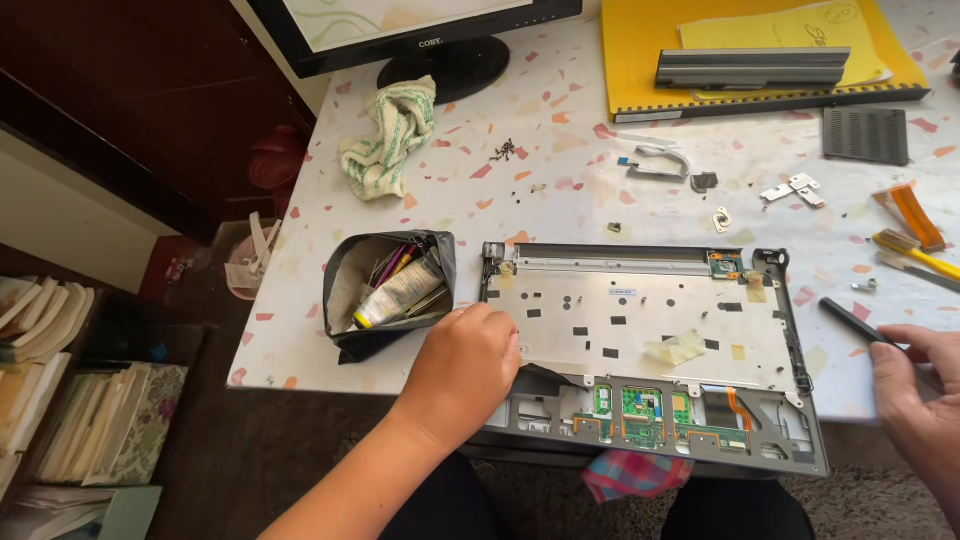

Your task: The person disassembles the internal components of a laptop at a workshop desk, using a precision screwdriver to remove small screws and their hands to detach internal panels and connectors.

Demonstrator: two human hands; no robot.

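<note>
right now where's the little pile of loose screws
In the head view, the loose screws lie on the speckled table, upper middle, between the crumpled green-and-white cloth and the yellow notebook.

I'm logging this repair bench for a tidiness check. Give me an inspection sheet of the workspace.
Surface: speckled terrazzo-pattern tabletop, crowded.
Job's things: opened laptop base overhanging the near edge; slim dark tool.
Clutter: tool pouch, rag, loose screws, yellow folder with a battery, vent cover, brackets.
Grippers: left hand resting on the base's left side; right hand on the tool.
Cables: orange flex ribbon.
Surroundings: monitor, books on the floor.
</note>
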